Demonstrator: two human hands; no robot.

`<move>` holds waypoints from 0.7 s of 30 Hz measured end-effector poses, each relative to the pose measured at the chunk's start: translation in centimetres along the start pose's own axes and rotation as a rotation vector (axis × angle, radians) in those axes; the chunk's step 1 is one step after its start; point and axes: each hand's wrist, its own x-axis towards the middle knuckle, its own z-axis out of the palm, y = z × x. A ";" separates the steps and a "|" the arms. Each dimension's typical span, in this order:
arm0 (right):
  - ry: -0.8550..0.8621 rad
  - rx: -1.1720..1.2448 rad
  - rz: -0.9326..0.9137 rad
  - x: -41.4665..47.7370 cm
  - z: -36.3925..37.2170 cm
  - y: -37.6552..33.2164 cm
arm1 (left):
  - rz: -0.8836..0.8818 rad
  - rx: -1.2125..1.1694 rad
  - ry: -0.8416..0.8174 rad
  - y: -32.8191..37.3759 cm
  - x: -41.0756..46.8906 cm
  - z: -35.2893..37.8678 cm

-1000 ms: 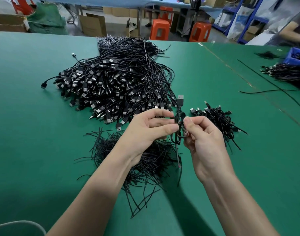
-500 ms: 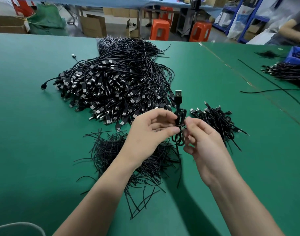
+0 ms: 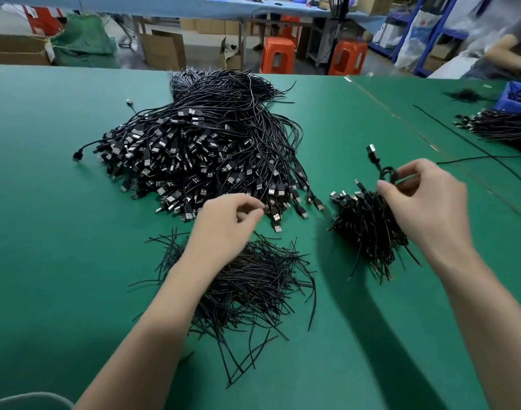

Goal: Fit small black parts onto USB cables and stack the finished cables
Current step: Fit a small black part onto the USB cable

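Plainly the coming move turns on the right hand (image 3: pixel 424 202) and what lies under it. That hand grips a coiled cable (image 3: pixel 387 173), fingers and thumb curled round the loops. The plug (image 3: pixel 372 150) sticks up and away to the far left, so the cable's long axis runs roughly near to far. The finished pile (image 3: pixel 368 232) sits on the table (image 3: pixel 61 232) directly below and slightly left of this hand, its cables lying along much the same line, plugs at the far end. I judge a short drop down and to the left would land the cable on that pile. The right hand is far the nearer of the two to it.

The left hand (image 3: pixel 226 220) is well apart from it, at the near edge of the big pile (image 3: pixel 200 155) of loose cables. It hovers just beyond the heap of short black strands (image 3: pixel 253 285), which I take for the small parts. Its fingers are curled, with thumb and forefinger tips almost meeting beside a thin wire. Whether they pinch that wire or hold nothing, I cannot tell.

Whether a strand is fitted round the held coil is hidden by the right fingers and blurred by motion. The near half of the finished pile is partly covered by the right wrist. Separate cables inside either pile cannot be told apart.
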 end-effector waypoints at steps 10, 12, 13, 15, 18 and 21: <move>-0.259 -0.454 0.015 1.2 1.3 1.1 | -0.111 0.503 -0.173 -2.1 7.1 1.8; -0.241 -0.441 -0.022 0.6 1.7 0.8 | -0.108 0.550 -0.147 -1.9 7.4 2.1; -0.217 -0.420 -0.055 0.3 1.8 0.5 | -0.115 0.542 -0.135 -1.9 7.4 2.2; -0.156 -0.347 -0.152 -0.5 2.2 -0.4 | -0.143 0.465 -0.131 -2.0 7.2 1.8; -0.192 -0.098 -0.238 -1.6 3.2 -2.5 | -0.202 0.141 -0.168 -1.6 6.3 0.8; -0.429 0.224 -0.044 -3.1 5.1 -4.5 | -0.212 -0.302 -0.313 -0.4 4.2 -0.4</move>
